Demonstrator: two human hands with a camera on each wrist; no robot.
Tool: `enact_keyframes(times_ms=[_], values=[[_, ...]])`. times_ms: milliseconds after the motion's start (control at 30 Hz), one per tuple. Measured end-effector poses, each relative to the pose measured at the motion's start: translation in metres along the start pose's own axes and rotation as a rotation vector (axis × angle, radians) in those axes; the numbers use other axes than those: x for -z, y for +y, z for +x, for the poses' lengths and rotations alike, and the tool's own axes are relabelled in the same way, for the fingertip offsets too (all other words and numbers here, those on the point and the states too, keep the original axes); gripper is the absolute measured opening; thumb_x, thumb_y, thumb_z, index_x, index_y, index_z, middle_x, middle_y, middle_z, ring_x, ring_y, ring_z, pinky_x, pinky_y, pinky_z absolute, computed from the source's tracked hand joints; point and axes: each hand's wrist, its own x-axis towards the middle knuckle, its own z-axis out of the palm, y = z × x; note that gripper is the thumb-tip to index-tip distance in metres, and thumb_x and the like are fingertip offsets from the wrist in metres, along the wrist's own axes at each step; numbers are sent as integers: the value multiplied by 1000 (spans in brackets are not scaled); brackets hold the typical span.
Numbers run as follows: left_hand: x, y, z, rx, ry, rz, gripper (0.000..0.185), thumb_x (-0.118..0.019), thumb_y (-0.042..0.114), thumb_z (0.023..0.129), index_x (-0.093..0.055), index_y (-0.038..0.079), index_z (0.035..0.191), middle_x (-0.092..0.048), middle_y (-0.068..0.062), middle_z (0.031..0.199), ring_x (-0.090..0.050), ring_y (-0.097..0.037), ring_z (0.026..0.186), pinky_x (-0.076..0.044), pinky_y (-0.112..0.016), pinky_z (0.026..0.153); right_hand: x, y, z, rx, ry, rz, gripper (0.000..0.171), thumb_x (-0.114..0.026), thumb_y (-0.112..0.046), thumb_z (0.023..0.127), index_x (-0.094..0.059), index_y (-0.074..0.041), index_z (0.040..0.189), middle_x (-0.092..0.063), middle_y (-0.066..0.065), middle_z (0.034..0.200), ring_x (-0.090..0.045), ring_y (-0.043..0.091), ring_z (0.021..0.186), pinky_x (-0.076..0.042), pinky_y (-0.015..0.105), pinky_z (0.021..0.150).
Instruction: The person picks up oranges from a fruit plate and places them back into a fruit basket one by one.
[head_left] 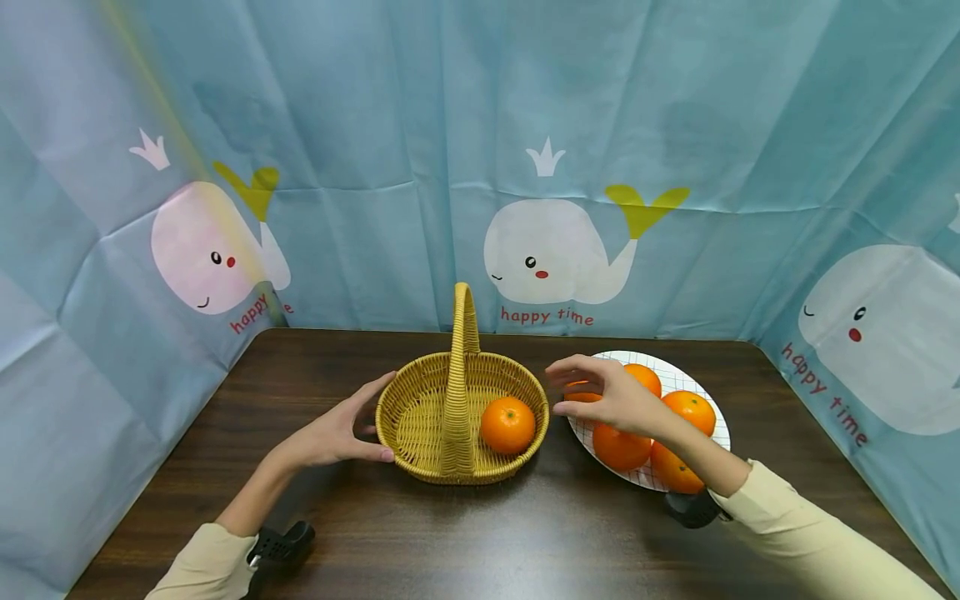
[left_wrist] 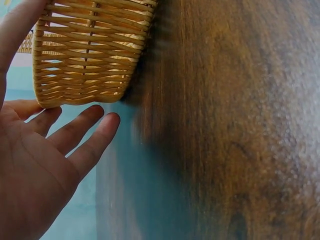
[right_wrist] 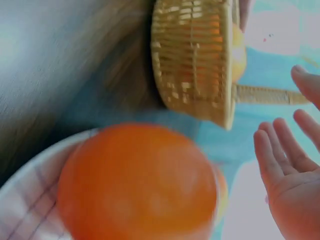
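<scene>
A woven basket [head_left: 461, 417] with an upright handle stands mid-table and holds one orange [head_left: 507, 424]. My left hand [head_left: 360, 427] lies against its left wall, fingers straight, thumb along the front side. The left wrist view shows those fingers [left_wrist: 85, 140] spread beside the basket's weave [left_wrist: 90, 55]. My right hand [head_left: 566, 390] hovers over the left edge of a white checked plate [head_left: 718, 417], fingers relaxed above an orange [head_left: 585, 392]. In the right wrist view this orange [right_wrist: 140, 180] is large and blurred, the right hand's palm [right_wrist: 290, 170] is empty, and the basket [right_wrist: 195, 65] lies beyond.
Several more oranges [head_left: 688, 411] lie on the plate. The dark wooden table [head_left: 480, 533] is closed in at the back and both sides by a blue whale-print curtain [head_left: 555, 250]. A black camera mount sits on each wrist [head_left: 281, 546].
</scene>
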Motion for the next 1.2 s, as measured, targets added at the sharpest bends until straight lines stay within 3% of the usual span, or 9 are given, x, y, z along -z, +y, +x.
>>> enact_keyframes(times_ms=[200, 367, 467, 833, 1200], values=[[-1, 1, 0, 3, -2, 2, 108, -86, 18, 84, -13, 5, 163, -12, -21, 164, -20, -46, 145, -52, -46, 96, 23, 4, -22, 9, 55, -60, 38, -78, -2, 89, -66, 0, 125, -67, 16, 119, -66, 35, 109, -55, 39, 92], [-1, 1, 1, 8, -3, 8, 109, -86, 21, 84, -13, 5, 163, -13, -21, 165, -21, -46, 145, -51, -48, 97, 40, 8, -42, -41, 106, -80, 35, -78, -2, 90, -66, 4, 122, -68, 20, 115, -68, 36, 103, -57, 32, 86], [-1, 1, 1, 9, -4, 5, 109, -86, 20, 84, -13, 5, 163, -13, -21, 165, -21, -46, 145, -51, -49, 97, 49, 11, -53, -64, 119, -72, 34, -77, -1, 90, -66, 6, 122, -67, 25, 115, -68, 37, 101, -59, 33, 82], [-1, 0, 0, 22, -5, 6, 108, -86, 20, 85, -12, 6, 163, -11, -21, 165, -19, -47, 146, -51, -48, 97, 79, 22, -88, -96, 189, -161, 31, -73, 2, 93, -65, 9, 121, -65, 30, 114, -71, 23, 100, -59, 28, 79], [0, 1, 0, 29, -9, 25, 109, -86, 20, 84, -12, 6, 163, -12, -20, 165, -20, -46, 145, -52, -47, 96, 105, 34, -114, -159, 272, -288, 32, -75, -4, 92, -66, 2, 122, -69, 9, 113, -70, 15, 98, -57, 22, 79]])
